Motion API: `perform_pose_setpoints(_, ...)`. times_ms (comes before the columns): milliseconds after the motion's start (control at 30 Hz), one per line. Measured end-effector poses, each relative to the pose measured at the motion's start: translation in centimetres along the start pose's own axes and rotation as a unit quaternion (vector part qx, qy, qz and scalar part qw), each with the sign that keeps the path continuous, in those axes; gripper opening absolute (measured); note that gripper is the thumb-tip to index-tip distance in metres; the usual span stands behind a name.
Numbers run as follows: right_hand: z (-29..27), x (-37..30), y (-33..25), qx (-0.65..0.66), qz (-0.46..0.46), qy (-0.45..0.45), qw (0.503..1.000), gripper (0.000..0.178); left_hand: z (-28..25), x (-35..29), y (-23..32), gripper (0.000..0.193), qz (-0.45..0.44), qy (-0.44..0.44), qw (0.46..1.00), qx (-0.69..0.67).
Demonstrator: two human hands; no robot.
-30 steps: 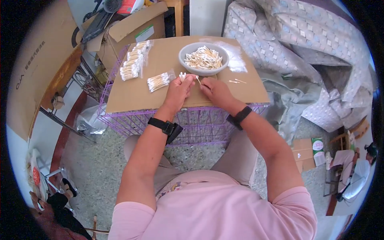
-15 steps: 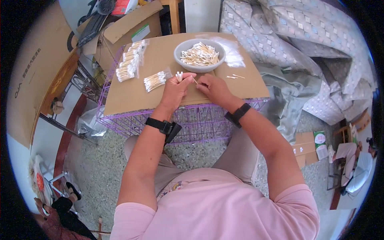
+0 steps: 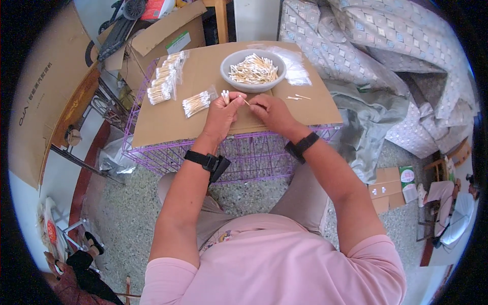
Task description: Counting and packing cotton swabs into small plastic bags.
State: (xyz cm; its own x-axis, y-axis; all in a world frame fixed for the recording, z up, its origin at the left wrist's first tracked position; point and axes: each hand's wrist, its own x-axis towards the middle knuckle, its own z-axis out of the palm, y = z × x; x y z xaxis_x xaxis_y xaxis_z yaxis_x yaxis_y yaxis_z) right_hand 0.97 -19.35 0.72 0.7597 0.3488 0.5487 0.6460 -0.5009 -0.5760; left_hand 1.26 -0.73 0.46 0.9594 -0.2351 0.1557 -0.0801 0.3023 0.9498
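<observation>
A small bunch of cotton swabs [image 3: 225, 95] stands up out of my left hand [image 3: 221, 116], whose fingers are closed round the sticks. Close beside it, my right hand [image 3: 273, 112] pinches one cotton swab [image 3: 246, 102], its white tip at the thumb of my left hand. Just behind both hands sits a grey bowl [image 3: 224, 77] heaped with loose cotton swabs [image 3: 254, 70]. To the left of my left hand lies a transparent bag filled with swabs [image 3: 196, 104]. A few single swabs [image 3: 299, 97] rest on the cardboard to the right.
The cardboard top [image 3: 168, 124] lies on a purple wire cage [image 3: 254, 157]. Filled swab bags [image 3: 165, 81] overlap at its left, and flat transparent bags [image 3: 297, 71] lie behind the bowl. Covered bulky things [image 3: 376, 46] stand at the right. Other people sit at both lower sides.
My left hand has shifted very slightly, and the swab's white tip now shows between my hands. The bowl, bags and loose swabs have stayed put.
</observation>
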Motion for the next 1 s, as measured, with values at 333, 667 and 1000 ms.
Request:
perform_pose_setpoints(333, -0.22, 0.06, -0.13, 0.034, 0.05, 0.0, 0.998, 0.013, -0.08, -0.01, -0.15, 0.014, 0.002, 0.003, 1.0, 0.025)
perform_pose_setpoints(667, -0.18, -0.08, 0.0, 0.073, 0.049, 0.048, 0.995, 0.012, 0.22, -0.19, 0.14, 0.012, 0.005, 0.016, 0.999, 0.052)
perform_pose_setpoints(1000, -0.19, 0.04, -0.48, 0.061, 0.052, 0.058, 0.995, 0.012, -0.11, -0.07, -0.27, 0.012, 0.008, 0.018, 0.999, 0.04)
